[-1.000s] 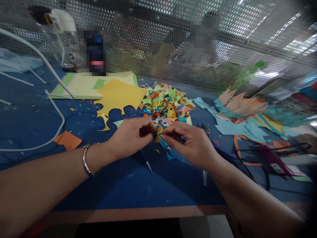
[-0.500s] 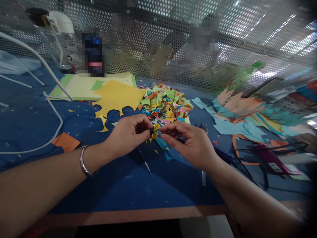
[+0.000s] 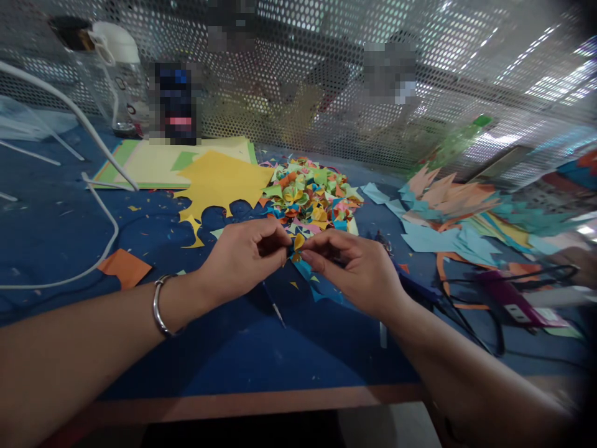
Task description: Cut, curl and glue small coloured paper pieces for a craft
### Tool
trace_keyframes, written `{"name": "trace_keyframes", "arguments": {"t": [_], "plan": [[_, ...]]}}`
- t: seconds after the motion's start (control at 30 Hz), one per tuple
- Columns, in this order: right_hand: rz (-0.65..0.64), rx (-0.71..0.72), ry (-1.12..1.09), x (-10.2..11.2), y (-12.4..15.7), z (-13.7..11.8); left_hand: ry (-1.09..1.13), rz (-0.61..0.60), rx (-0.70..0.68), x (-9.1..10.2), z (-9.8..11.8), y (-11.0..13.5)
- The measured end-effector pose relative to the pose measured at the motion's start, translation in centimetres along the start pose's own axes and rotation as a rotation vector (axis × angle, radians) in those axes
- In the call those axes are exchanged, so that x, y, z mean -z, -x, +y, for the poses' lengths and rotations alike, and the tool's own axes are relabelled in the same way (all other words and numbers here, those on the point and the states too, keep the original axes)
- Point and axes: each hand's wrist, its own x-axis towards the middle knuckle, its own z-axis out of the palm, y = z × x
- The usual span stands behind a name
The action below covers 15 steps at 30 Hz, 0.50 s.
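One small yellow paper piece (image 3: 299, 241) is sitting between the left hand (image 3: 242, 255) and right hand (image 3: 366, 267), whose nearly closed fingertips are pinching it above the counter (image 3: 209, 354), well in from its front edge.

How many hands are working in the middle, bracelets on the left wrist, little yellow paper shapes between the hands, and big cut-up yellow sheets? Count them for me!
Working hands: 2 (left hand, right hand)
Silver bracelet: 1
Little yellow paper shape: 1
Big yellow sheet: 1
Total: 5
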Motion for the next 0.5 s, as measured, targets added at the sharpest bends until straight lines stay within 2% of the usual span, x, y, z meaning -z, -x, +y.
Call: {"name": "trace_keyframes", "arguments": {"t": [0.5], "plan": [[-0.027,-0.004,0.038,0.28,-0.11,-0.20,-0.062,-0.005,-0.076,-0.17,-0.20,-0.06]]}}
